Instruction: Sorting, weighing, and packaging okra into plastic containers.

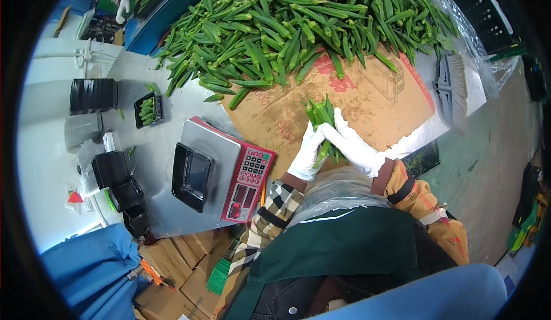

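Note:
White-gloved, my left hand (pixel 306 154) and my right hand (pixel 355 145) are closed around a small bunch of okra pods (pixel 320 115), above the near part of a flattened cardboard sheet (pixel 297 109). Beyond them a large heap of okra (pixel 275 31) covers the far part of the sheet and the metal table. Left of my hands stands a digital scale (pixel 249 165) with red trim and a lit display. An empty black plastic tray (pixel 176 182) rests on its steel plate. A smaller black tray filled with okra (pixel 147 110) sits farther left.
Stacked black trays (pixel 94 96) and more loose ones (pixel 112 169) stand at the left. A bench brush (pixel 450 89) lies right of the cardboard, beside clear plastic film (pixel 486 57). Cardboard boxes (pixel 165 264) are below the table. Another person's gloved hand (pixel 123 9) shows at the upper left.

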A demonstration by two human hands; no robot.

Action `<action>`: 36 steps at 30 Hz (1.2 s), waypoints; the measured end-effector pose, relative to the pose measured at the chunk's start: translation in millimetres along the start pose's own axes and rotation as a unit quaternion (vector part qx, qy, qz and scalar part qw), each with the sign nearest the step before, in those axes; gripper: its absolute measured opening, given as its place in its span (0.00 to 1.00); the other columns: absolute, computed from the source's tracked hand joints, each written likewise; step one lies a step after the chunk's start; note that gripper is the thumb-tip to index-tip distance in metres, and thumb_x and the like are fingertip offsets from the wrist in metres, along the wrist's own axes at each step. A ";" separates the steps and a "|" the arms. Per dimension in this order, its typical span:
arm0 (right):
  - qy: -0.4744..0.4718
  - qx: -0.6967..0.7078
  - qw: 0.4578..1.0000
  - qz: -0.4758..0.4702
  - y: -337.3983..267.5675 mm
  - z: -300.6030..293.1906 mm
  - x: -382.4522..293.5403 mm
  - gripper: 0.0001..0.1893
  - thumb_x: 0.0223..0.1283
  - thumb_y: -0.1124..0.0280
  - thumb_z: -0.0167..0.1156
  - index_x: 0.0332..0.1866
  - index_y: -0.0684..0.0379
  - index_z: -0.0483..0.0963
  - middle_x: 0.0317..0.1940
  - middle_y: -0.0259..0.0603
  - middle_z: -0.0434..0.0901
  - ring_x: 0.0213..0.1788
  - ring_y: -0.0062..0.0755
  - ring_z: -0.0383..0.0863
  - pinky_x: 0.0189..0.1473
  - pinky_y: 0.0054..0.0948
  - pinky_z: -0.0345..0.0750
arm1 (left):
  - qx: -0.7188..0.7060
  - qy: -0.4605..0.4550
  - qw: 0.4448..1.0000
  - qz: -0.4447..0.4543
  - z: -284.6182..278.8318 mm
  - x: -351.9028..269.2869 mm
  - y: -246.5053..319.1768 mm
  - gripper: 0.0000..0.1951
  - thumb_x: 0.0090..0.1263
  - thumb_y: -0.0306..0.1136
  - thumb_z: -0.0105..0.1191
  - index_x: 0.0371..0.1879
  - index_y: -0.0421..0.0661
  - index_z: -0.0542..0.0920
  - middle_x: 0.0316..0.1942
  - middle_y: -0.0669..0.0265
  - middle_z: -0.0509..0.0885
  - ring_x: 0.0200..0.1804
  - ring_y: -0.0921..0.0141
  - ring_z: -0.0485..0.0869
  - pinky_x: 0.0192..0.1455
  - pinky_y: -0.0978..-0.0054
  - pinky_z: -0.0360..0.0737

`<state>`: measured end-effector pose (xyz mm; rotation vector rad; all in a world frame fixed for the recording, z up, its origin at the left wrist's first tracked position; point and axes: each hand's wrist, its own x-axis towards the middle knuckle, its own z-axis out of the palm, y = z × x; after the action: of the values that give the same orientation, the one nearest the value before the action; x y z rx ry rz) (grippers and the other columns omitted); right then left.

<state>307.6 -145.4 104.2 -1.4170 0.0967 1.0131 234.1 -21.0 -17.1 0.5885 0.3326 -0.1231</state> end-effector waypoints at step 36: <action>-0.028 -0.071 0.991 -0.109 41.4 26.5 -17.1 0.14 0.75 0.71 0.55 0.58 0.62 0.80 0.51 0.37 0.86 0.49 0.22 0.83 0.48 0.23 0.74 | 0.425 0.250 0.858 0.141 -82.3 -216.7 288.9 0.44 0.61 0.32 0.70 0.76 0.43 0.61 0.67 0.54 0.74 0.62 0.60 0.80 0.64 0.61 0.79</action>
<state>258.2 -139.1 88.9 -1.4901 -0.1705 0.8917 68.2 268.2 144.0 1.5567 0.7001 0.1909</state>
